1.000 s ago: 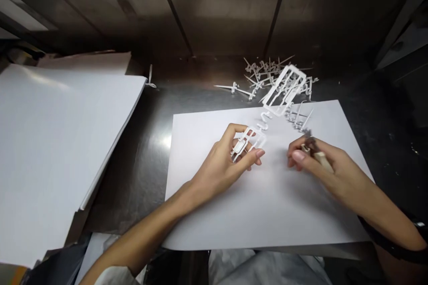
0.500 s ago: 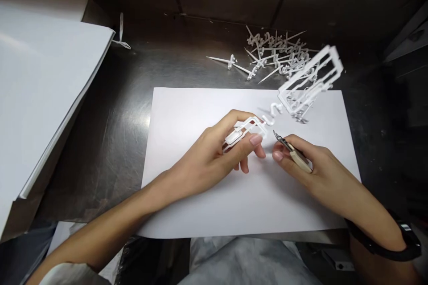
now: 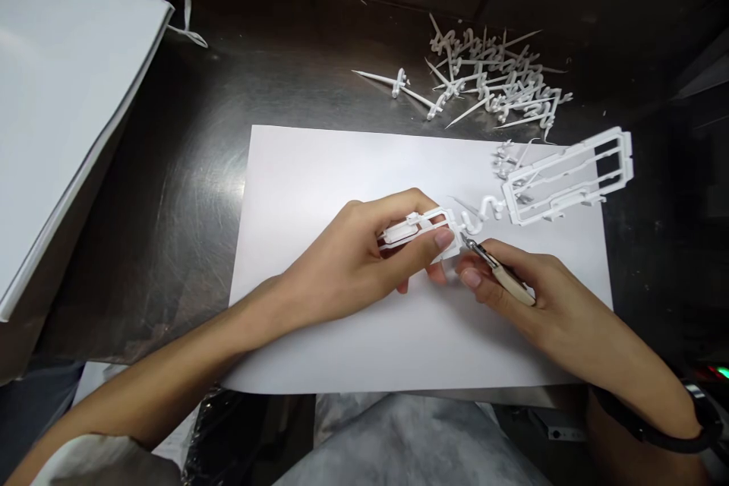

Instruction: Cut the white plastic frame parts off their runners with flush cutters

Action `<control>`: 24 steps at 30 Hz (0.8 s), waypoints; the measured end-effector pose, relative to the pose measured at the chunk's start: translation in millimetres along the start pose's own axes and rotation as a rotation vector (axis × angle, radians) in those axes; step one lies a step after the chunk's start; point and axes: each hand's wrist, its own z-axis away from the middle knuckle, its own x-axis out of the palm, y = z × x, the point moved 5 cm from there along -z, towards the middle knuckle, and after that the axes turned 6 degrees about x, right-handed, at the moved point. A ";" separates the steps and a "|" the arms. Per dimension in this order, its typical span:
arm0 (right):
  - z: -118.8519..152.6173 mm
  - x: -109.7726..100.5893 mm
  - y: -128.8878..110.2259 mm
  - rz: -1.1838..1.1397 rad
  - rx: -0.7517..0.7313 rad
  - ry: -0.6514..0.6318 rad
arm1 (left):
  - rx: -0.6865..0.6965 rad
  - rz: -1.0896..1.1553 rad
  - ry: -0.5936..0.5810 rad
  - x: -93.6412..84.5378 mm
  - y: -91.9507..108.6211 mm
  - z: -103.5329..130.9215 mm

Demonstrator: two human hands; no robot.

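My left hand (image 3: 364,250) pinches a white plastic frame piece (image 3: 447,214) between thumb and fingers, above the white sheet. A curved white runner (image 3: 483,214) joins it to a second slotted white frame (image 3: 569,175), which sticks out to the right in the air. My right hand (image 3: 529,288) is closed around small side cutters (image 3: 501,273) with a cream handle. Their metal tip touches or nearly touches the spot where the runner meets the left-hand piece. My left thumb and fingers hide part of that piece.
A white sheet (image 3: 319,349) lies on the dark metal table (image 3: 273,68). Behind it is a pile of white plastic sprue scraps (image 3: 490,76), with small bits (image 3: 506,156) on the sheet's far edge. A box with white sheets (image 3: 74,106) stands at left.
The cutters have come up to the joint of the left-hand piece. The joined frames have turned, so the far one swings lower and to the right. The camera view has shifted slightly.
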 end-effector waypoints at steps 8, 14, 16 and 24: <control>5.0 1.4 2.5 -0.041 0.033 -0.058 | -0.055 0.034 -0.020 2.0 -6.6 3.4; 5.0 2.3 7.5 -0.027 0.030 -0.042 | -0.011 0.001 -0.026 1.9 -3.3 2.9; 2.3 2.9 6.1 -0.014 0.011 -0.041 | 0.012 -0.036 -0.031 1.8 -2.8 2.9; -2.0 3.7 2.9 0.015 -0.017 -0.028 | 0.025 -0.104 -0.051 1.6 -6.3 4.2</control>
